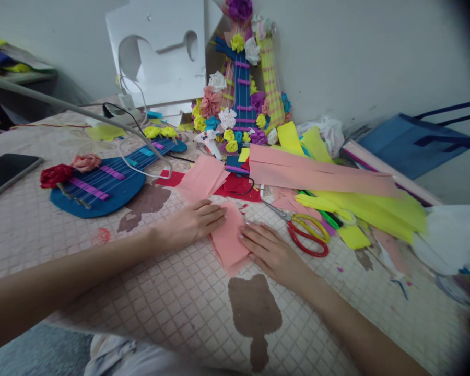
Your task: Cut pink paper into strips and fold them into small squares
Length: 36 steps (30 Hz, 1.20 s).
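Note:
A folded stack of pink crepe paper (230, 237) lies on the table in front of me. My left hand (194, 223) rests at its upper left edge, fingers stretched and lying flat. From the right, my right hand (274, 253) touches the stack's edge with its fingertips, fingers extended. A second pile of pink crepe pieces (203, 176) lies just beyond my left hand, partly on a red strip (170, 178). Scissors (307, 230) with one red and one yellow handle lie beyond my right hand. Both thumbs are mostly hidden.
A blue paper guitar (102, 196) with paper flowers lies at left, near a phone (10, 172). A white glue gun (209, 141) stands before decorated guitars (243, 94). Long pink crepe (317, 172) and yellow crepe (376, 211) spread at right. A cable (62, 99) crosses at left.

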{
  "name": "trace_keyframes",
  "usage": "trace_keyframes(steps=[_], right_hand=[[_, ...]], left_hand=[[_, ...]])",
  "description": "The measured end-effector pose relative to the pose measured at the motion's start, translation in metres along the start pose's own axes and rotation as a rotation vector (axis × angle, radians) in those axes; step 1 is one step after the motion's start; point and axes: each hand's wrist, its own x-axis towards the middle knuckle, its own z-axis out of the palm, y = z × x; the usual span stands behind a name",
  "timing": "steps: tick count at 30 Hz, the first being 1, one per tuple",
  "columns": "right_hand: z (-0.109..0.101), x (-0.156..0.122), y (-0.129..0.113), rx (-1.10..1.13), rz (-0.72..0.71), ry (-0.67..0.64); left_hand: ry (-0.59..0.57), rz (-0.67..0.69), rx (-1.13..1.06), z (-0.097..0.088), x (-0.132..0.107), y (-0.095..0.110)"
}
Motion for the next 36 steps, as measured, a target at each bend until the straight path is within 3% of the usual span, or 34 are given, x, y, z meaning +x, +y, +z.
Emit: trace_keyframes(steps=[12,21,25,36], right_hand=[[0.002,-0.008,-0.003,0.035,0.042,0.104],[-0.003,-0.004,-0.013,0.043,-0.045,-0.081],[0.000,-0.005,-0.015,0.042,-0.002,-0.148],[-0.006,-0.006,-0.025,0.044,-0.051,-0.166]], left_hand=[[-0.007,-0.032,-0.023,0.008,-0.001,0.004],[-0.032,-0.040,-0.009,0.009,0.000,0.008],[-0.059,-0.078,0.001,0.011,0.000,0.010],[-0.014,-0.096,0.002,0.013,0.000,0.014]])
